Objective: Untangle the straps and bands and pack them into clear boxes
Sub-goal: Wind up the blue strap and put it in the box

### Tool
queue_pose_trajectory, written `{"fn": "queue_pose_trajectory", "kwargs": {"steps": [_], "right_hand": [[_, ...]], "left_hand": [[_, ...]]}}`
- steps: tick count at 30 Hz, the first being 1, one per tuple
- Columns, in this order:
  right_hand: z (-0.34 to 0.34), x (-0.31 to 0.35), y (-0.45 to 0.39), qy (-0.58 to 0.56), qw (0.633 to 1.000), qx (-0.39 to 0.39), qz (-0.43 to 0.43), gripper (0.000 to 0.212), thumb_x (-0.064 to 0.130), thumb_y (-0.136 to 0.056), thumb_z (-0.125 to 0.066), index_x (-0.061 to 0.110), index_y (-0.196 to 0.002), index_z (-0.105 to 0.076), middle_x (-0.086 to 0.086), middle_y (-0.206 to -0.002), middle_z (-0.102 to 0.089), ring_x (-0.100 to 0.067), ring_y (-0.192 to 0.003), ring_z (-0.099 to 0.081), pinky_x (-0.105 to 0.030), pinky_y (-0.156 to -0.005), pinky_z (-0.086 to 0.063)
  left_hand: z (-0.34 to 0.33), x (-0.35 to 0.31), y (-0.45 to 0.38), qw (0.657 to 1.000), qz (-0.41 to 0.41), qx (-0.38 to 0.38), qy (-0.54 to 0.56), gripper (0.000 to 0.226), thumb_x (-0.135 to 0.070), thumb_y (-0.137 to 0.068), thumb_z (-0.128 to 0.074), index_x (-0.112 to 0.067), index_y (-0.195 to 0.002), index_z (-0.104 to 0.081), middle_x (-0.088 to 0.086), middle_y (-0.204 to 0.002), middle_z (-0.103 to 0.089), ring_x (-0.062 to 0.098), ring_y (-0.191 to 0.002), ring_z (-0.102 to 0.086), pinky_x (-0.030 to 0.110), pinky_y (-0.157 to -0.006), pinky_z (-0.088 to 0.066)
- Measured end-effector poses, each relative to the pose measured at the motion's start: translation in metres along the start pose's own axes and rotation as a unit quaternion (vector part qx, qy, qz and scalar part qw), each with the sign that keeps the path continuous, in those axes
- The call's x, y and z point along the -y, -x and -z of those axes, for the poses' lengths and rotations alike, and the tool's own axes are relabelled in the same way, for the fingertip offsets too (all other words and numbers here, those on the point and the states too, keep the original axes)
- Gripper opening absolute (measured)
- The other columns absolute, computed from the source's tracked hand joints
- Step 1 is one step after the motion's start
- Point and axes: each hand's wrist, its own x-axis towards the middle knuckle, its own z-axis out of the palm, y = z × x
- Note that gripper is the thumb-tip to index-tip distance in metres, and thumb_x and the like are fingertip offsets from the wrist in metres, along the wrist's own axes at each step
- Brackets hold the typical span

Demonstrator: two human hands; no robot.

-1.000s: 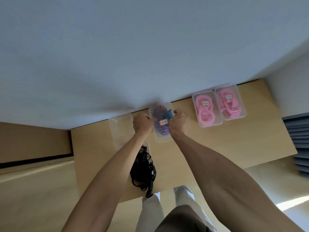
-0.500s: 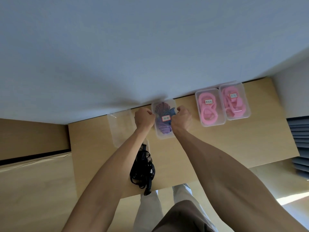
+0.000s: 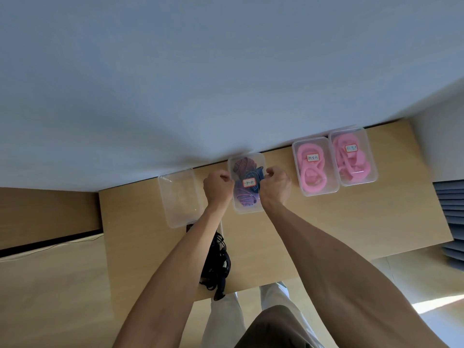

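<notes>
Head view: both hands (left [image 3: 218, 187], right [image 3: 275, 185]) grip the labelled clear box [image 3: 247, 205] lying between them.

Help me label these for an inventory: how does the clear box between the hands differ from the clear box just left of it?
The box between the hands holds purple and blue bands; the left box shows nothing inside. The first carries a label; the left box has none visible. The left hand and right hand grip the first box's sides; neither holds the left box. Both are clear, rectangular and sit on the table by the wall.
</notes>
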Motion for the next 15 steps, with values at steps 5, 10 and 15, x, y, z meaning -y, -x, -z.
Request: {"fn": "queue_pose_trajectory", "kwargs": {"steps": [5, 10, 15], "right_hand": [[-0.001, -0.002, -0.001, -0.017, 1.000, 0.005, -0.018, 0.029, -0.005, -0.083, -0.055, 0.012, -0.100, -0.070, -0.013, -0.098, -0.072, -0.033, -0.089, -0.062, -0.037, -0.066, -0.046], [0.000, 0.004, 0.004, 0.082, 0.991, -0.001, 0.101, 0.057, -0.010, -0.080, -0.049, 0.017, -0.128, -0.062, -0.013, -0.108, -0.061, -0.038, -0.082, -0.060, -0.037, -0.060, -0.037], [-0.006, 0.011, 0.006, 0.186, 0.971, 0.013, 0.146, 0.046, 0.000, -0.092, -0.047, 0.017, -0.133, -0.057, -0.013, -0.108, -0.057, -0.035, -0.088, -0.059, -0.036, -0.062, -0.033]], "left_hand": [[-0.001, 0.005, -0.001, 1.000, 0.006, 0.005, 0.027, 0.010, -0.001, -0.082, -0.069, -0.005, -0.087, -0.077, 0.007, -0.083, -0.075, 0.024, -0.081, -0.069, 0.025, -0.070, -0.048], [0.002, -0.004, 0.001, 0.998, -0.055, 0.017, -0.008, 0.045, 0.007, -0.081, -0.064, -0.017, -0.119, -0.066, -0.004, -0.073, -0.061, 0.023, -0.073, -0.061, 0.026, -0.063, -0.043], [0.006, -0.012, -0.005, 0.982, -0.144, 0.065, -0.101, 0.066, 0.007, -0.084, -0.062, -0.023, -0.142, -0.053, 0.005, -0.091, -0.069, 0.032, -0.089, -0.066, 0.040, -0.078, -0.055]]}}
